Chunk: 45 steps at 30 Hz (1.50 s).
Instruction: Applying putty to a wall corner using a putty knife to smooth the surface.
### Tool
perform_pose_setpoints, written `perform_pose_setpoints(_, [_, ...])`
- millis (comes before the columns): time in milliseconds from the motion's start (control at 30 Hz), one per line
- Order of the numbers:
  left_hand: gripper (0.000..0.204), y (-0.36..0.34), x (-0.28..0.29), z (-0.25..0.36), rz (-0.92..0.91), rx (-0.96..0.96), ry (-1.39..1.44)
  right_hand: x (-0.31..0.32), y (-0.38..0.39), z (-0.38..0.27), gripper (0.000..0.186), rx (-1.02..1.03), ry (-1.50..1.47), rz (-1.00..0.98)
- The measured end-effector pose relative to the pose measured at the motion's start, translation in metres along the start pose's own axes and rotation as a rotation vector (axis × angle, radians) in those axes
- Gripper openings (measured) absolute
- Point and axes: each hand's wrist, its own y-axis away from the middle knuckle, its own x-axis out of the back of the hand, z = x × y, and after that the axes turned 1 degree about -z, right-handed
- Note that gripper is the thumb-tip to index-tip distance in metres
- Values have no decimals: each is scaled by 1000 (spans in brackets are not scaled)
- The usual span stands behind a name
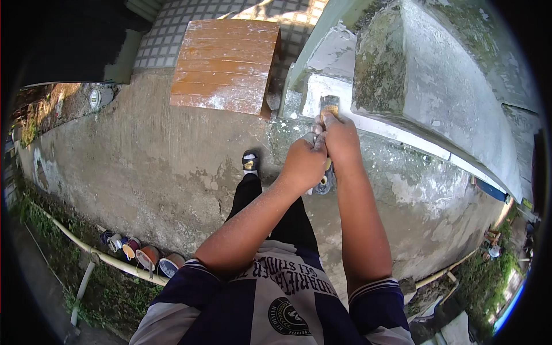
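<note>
The right hand (343, 138) grips a flat, brush-like tool (329, 103) with a dark head and a yellowish-brown body (brush or scraper, the smudged head makes it hard to say). The tool is over the white ledge (318, 86), close to the ledge's left end, just beside the lower left corner of the mossy block (379, 69). The left hand (306, 164) is curled with its fingers against those of the right; whether its grip closes on the lower end of the handle I cannot tell, as the knuckles hide it.

The likeliest trouble is the head catching on the mossy block, because so little room lies between them; a sideways swing could knock it and bring down loose grit. The hands look dusted with white, so a slack hold might let the handle turn. A slip over the ledge's outer edge could send the tool down to the concrete floor (190, 149) or onto the right sandal (326, 183), partly hidden below the hands. The brown wooden table (224, 63) sits well apart from the left hand, its near edge whitened.
</note>
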Motion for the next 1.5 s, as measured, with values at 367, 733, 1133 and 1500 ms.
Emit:
perform_pose_setpoints(367, [44, -14, 5, 18, 70, -32, -29, 1, -39, 7, 23, 126, 116, 87])
perform_pose_setpoints(733, [39, -20, -4, 26, 81, -46, 35, 8, -64, 15, 14, 256, -12, 53])
perform_pose_setpoints(1133, [23, 35, -4, -20, -9, -185, 22, 6, 24, 34, 20, 47, -171, 6])
perform_pose_setpoints(1500, [31, 27, -2, -19, 48, -242, -10, -4, 14, 23, 22, -41, -240, 3])
